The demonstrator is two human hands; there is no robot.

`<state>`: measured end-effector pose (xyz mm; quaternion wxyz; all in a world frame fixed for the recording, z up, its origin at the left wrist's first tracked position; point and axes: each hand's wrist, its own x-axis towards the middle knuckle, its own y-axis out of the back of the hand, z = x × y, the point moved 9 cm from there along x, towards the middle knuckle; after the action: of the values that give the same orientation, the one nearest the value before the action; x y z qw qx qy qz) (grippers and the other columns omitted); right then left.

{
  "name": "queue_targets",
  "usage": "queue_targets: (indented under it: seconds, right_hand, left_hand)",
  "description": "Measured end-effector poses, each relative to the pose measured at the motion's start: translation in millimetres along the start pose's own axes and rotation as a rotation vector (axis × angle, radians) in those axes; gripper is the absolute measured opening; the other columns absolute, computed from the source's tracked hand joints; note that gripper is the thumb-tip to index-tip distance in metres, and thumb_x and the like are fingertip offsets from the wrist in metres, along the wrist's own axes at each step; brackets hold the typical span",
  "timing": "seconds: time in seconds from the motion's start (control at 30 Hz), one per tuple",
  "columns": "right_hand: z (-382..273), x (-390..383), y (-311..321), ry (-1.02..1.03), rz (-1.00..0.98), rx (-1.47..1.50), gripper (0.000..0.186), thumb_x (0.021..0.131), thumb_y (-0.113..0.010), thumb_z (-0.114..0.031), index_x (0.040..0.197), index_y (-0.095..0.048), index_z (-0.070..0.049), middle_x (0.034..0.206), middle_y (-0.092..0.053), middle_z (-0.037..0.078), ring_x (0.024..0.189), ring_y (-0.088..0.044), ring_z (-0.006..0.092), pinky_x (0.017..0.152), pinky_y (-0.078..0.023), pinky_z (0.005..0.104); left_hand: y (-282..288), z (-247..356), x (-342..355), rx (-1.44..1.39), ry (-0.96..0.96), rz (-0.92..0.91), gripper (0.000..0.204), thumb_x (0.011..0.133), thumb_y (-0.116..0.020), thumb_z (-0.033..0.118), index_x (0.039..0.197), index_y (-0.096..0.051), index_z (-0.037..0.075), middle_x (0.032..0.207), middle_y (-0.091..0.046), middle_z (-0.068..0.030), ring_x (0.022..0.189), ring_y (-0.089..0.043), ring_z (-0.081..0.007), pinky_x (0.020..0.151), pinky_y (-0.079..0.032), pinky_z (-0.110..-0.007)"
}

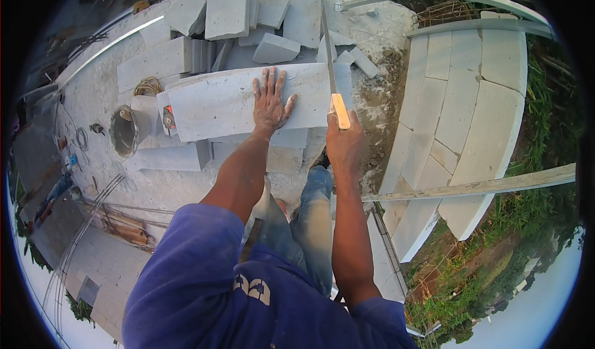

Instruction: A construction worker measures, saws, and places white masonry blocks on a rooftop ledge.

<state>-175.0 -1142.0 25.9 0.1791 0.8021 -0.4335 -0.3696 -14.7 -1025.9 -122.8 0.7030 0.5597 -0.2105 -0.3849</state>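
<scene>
A long light-grey concrete block [211, 106] lies across other blocks in front of me. My left hand [271, 102] rests flat on its top, fingers spread. To the right, my right hand [344, 137] is closed around the handle of a hand saw [340, 111]. The blade points away from me and crosses the block near its right end. From this view I cannot tell how deep the blade sits in the block. A small orange and black tool [168, 118] stands by the block's left end.
Behind the block is a pile of cut and broken blocks [228, 11]. To the left are a grey bucket [128, 131] and a coil of rope [147, 87]. A block wall [458, 107] runs along the right, with a wooden plank [496, 183] across it and greenery beyond.
</scene>
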Motion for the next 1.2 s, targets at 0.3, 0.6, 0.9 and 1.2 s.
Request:
queue_targets:
  seconds: [0.3,0.6,0.9,1.2]
  right_hand:
    - [47,-161,52,-0.214,-0.107,0.085,0.021,0.090,-0.062,-0.004,0.109,-0.061,0.004,0.088,-0.067,0.017,0.081,-0.066,0.0246,0.077,-0.051,0.0344]
    - [9,-40,4,0.003,-0.016,0.063,0.021,0.092,-0.062,-0.018,0.088,-0.053,0.001,0.067,-0.060,0.022,0.061,-0.060,0.0404,0.057,-0.045,0.0449]
    - [30,-64,21,-0.024,-0.008,0.035,0.019,0.092,-0.062,-0.015,0.090,-0.055,0.002,0.070,-0.063,0.021,0.064,-0.064,0.0380,0.060,-0.049,0.0430]
    - [38,-163,68,-0.028,-0.003,0.074,0.015,0.089,-0.066,-0.011,0.091,-0.054,-0.001,0.071,-0.064,0.017,0.066,-0.069,0.0296,0.061,-0.050,0.0402]
  left_hand:
    - [4,-14,-6,-0.013,0.018,-0.008,0.075,0.095,-0.047,0.048,0.154,-0.021,0.011,0.161,-0.013,-0.0155,0.150,-0.005,-0.0325,0.120,0.000,-0.054]
    - [1,-18,-5,0.022,0.041,-0.023,0.076,0.095,-0.046,0.051,0.155,-0.019,0.013,0.162,-0.011,-0.0126,0.151,-0.003,-0.0296,0.121,0.000,-0.053]
    - [8,-9,-5,0.017,0.029,-0.006,0.076,0.095,-0.048,0.048,0.154,-0.020,0.011,0.161,-0.013,-0.0143,0.150,-0.004,-0.0311,0.121,0.001,-0.053]
    - [10,-15,-1,0.038,0.054,-0.004,0.077,0.094,-0.048,0.050,0.155,-0.019,0.011,0.161,-0.012,-0.0141,0.150,-0.003,-0.0312,0.121,0.001,-0.053]
